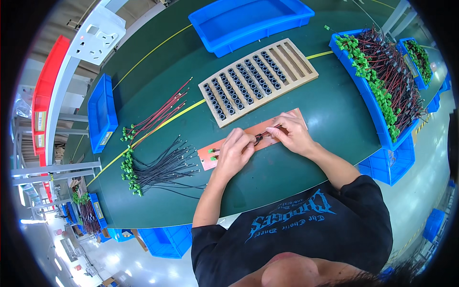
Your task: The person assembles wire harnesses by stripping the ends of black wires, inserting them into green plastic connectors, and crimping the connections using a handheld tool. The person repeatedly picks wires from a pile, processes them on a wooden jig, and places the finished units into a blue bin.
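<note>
At the far left of your counter (pixel 306 115) a shallow blue tray (pixel 102 113) lies well apart from the work. Next come the red wire bundle (pixel 160 112) and, just below it, the black wire bundle (pixel 165 167), both fanned out with green connectors at their left ends. Draw from them one lead at a time so that the strands don't snag.

Your left hand (pixel 235 152) rests on the brown jig board (pixel 248 138), its grip closed in a pinch on the small black ring part (pixel 258 139) and the wire passing through it. Keep that pinch low and steady against the board, so that the board carries the load and not your wrist. The two green connectors (pixel 212 153) sitting at the board's left end look seated; leave them alone.

Your right hand (pixel 292 134) meets the left at the same black part, fingertips closed on the wire end. Feed straight, without twisting, and I'd judge the lead will slide through more cleanly.

Above the hands the wooden slotted rack (pixel 258 79) holds rows of black rings within easy reach. To the right, the blue bin of finished harnesses (pixel 382 81) stands near your right elbow.
</note>
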